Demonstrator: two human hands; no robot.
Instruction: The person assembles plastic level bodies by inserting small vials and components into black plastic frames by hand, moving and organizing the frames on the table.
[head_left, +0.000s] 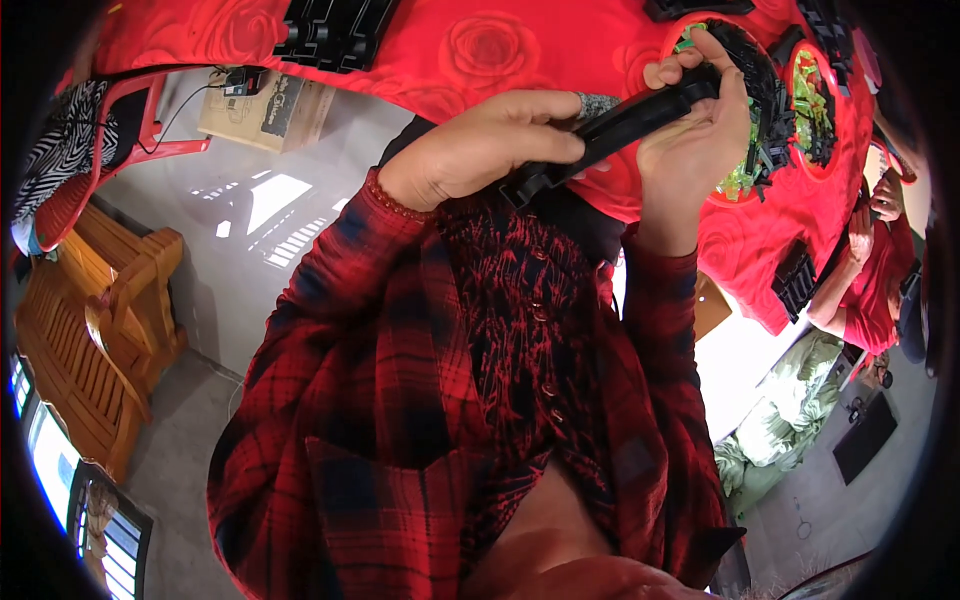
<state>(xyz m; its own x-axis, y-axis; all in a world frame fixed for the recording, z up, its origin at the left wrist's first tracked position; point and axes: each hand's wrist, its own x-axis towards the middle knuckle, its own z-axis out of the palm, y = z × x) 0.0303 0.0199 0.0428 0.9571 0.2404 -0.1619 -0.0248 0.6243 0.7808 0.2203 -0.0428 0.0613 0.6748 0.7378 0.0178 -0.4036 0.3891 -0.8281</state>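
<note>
A long, narrow black plastic part [632, 125] is held at a slant between my two hands over the table's near edge. My left hand [495, 140] grips its lower end, thumb lying along the top. At the upper end, my right hand [705, 135] has its palm beneath the part and its fingers curled about it. A grey textured piece [597, 104] shows just behind the part; what it is I cannot tell. Past my right hand, and partly hidden by it, sits a round container holding small black parts [765, 125] and yellow-green pieces [738, 178].
A red rose-patterned cloth [490, 45] covers the table. Black parts [335, 32] lie at its far left, more [795, 280] at the right. Another round container holds green pieces [805, 95]. At right, a co-worker's arm [845, 265] reaches in. A red chair [150, 135] and wooden bench [80, 330] stand left.
</note>
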